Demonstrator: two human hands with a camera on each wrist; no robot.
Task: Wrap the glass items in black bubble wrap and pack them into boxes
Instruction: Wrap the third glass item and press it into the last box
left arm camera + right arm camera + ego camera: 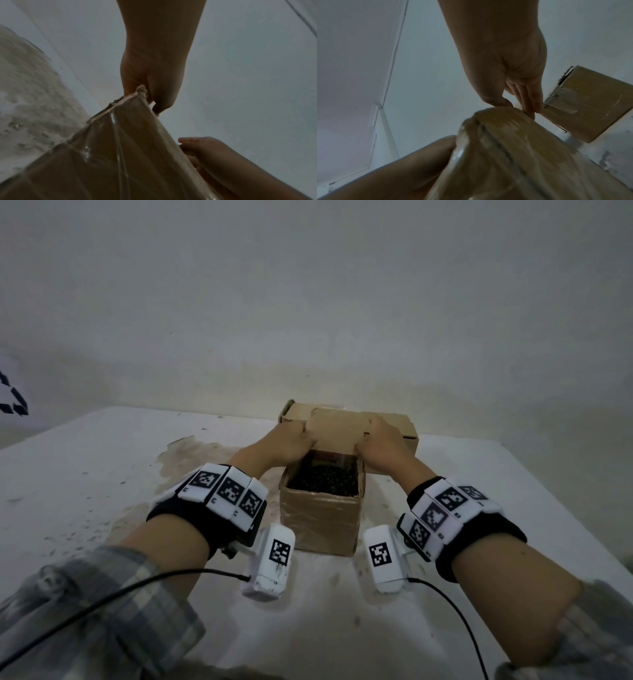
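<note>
A small brown cardboard box (pixel 322 518) stands open on the white table, with black bubble wrap (pixel 323 481) filling its inside. What lies under the wrap is hidden. The far flap (pixel 337 429) stands up at the back of the opening. My left hand (pixel 296 440) grips the flap's left edge, fingers curled over it. My right hand (pixel 375 441) pinches the right edge between thumb and fingers. In the left wrist view my left hand (pixel 154 88) holds the top corner of the taped box (pixel 120 155). The right wrist view shows my right hand (pixel 513 88) with its fingertips at the cardboard edge (pixel 501 117).
A second, shut cardboard box (pixel 397 426) lies right behind the open one, against the wall; it also shows with tape in the right wrist view (pixel 583 102). The white table (pixel 102 474) is stained and scuffed on the left. Cables trail from both wrist cameras.
</note>
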